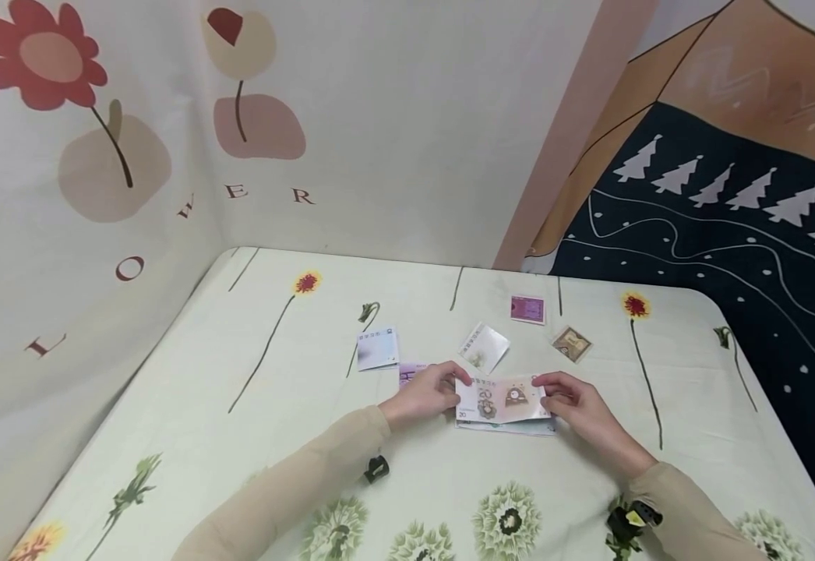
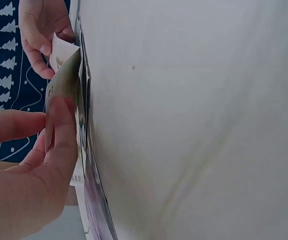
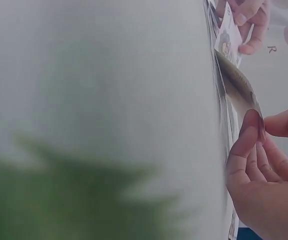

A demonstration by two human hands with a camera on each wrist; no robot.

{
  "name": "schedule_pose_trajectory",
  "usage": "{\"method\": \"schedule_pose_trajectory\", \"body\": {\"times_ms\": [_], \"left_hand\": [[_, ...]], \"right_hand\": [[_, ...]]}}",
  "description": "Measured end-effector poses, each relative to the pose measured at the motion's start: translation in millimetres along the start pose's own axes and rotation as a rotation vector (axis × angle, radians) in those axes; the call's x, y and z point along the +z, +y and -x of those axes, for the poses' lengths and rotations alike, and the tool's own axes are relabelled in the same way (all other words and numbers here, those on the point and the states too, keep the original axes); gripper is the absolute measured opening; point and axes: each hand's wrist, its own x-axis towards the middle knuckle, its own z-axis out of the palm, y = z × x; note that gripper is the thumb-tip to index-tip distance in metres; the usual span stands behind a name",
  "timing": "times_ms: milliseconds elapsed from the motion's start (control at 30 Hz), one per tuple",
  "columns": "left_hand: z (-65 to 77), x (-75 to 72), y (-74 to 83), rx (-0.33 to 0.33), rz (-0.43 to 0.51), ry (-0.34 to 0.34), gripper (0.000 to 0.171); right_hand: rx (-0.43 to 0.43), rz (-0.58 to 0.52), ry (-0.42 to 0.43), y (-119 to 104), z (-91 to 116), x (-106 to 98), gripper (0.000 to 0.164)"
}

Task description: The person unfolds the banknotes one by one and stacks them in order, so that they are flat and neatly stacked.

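In the head view both hands hold a pale pink banknote [image 1: 502, 399] printed with a clock-like picture and the number 20. My left hand [image 1: 423, 396] pinches its left end between thumb and fingers, and my right hand [image 1: 583, 409] pinches the right end. The wrist views show this banknote [image 2: 64, 82] bent upward between the two hands. Under it lies a bluish-green banknote [image 1: 523, 427], mostly covered. Partly behind the left hand is a purple note [image 1: 410, 372], and a folded pale blue note [image 1: 377, 349] sits just beyond it.
Farther back lie a whitish note [image 1: 485, 347], a small purple note [image 1: 527, 309] and a small brown note [image 1: 572, 344]. The flower-print tablecloth [image 1: 295, 436] covers the table. A pale curtain [image 1: 393, 132] and a dark tree-print cloth [image 1: 716, 257] hang behind.
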Motion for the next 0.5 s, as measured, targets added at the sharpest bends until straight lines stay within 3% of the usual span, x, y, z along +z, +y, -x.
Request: {"method": "schedule_pose_trajectory", "body": {"times_ms": [500], "left_hand": [[-2.5,5.1,1.1,-0.002,-0.142,0.029,0.02]], "right_hand": [[0.045,0.095,-0.019,6,4,-12,0.021]]}}
